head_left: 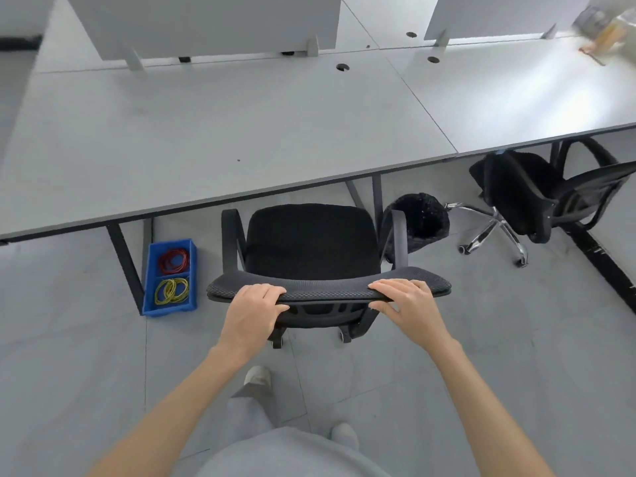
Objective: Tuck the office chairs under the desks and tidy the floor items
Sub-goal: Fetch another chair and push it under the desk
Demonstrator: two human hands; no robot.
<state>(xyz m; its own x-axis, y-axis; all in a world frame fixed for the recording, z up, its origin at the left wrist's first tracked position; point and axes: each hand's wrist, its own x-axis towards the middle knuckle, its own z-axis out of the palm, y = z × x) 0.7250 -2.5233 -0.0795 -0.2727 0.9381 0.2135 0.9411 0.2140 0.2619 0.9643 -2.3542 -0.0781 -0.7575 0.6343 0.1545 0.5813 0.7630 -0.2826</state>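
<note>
A black office chair (309,242) stands in front of me, its seat just short of the grey desk's (206,132) front edge. My left hand (253,313) grips the left part of the mesh backrest top, fingers over it and thumb under. My right hand (407,309) holds the right part the same way. A second black chair (537,194) stands to the right, turned sideways, partly under the neighbouring desk (516,91). A blue bin (150,284) with red and yellow rubber bands sits on the floor by the desk leg.
A black waste basket (418,218) lined with a bag stands right of the chair under the desk. Black desk legs (125,263) flank the chair. White partitions (206,25) line the back of the desks. My feet are on the grey tiled floor (481,339).
</note>
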